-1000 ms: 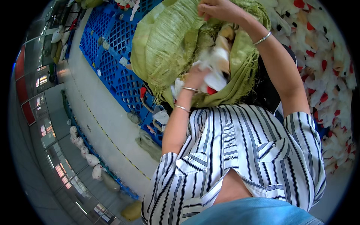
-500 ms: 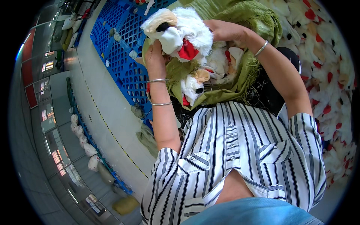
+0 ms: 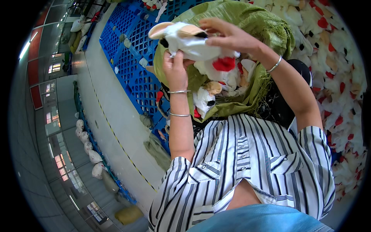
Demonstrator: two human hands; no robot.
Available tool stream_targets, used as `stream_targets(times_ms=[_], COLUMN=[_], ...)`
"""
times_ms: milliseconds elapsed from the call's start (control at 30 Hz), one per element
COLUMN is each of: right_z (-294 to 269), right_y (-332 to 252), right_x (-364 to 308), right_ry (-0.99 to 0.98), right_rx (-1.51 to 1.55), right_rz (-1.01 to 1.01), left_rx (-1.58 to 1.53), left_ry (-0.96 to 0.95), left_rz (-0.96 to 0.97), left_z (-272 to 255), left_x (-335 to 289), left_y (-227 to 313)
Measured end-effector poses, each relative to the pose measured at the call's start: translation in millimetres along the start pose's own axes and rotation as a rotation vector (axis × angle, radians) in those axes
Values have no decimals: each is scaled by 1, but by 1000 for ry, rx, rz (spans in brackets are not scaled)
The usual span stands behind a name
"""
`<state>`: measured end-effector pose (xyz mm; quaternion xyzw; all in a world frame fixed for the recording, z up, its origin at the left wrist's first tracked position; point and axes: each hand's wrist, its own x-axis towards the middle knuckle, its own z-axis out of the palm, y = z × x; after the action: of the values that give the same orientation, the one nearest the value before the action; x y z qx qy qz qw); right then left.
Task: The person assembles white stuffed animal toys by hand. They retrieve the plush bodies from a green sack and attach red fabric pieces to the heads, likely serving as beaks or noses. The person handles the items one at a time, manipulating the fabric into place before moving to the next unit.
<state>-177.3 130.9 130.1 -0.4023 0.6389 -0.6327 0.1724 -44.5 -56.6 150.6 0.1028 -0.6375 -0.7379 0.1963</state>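
While left hand (image 3: 176, 67) and right hand (image 3: 228, 36) both clamp the plush toy (image 3: 193, 42) (12 o'clock, above green sack (image 3: 266, 27)), it looks light, soft, squashy; grip the body, not ears.

The one view comes from the camera on my head, its left lens, looking steeply down my striped shirt (image 3: 247, 162) to my raised hands, which sit close under it. The fisheye bends the blue pallets (image 3: 131, 58) and the floor (image 3: 104, 116) toward a dark round rim.
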Motion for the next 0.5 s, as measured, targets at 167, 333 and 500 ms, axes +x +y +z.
stream_targets(times_ms=[167, 333, 500], right_z=[7, -4, 8], right_y=[-15, -32, -29], right_x=[-3, -9, -12], right_ry=[51, -92, -359], right_rx=[136, 144, 117], right_rz=[240, 270, 245], left_rx=[82, 21, 91], left_ry=[-238, -68, -369], left_rz=[-21, 2, -141], left_z=[6, -12, -10], left_x=[-15, 5, 7], left_y=[-12, 12, 6])
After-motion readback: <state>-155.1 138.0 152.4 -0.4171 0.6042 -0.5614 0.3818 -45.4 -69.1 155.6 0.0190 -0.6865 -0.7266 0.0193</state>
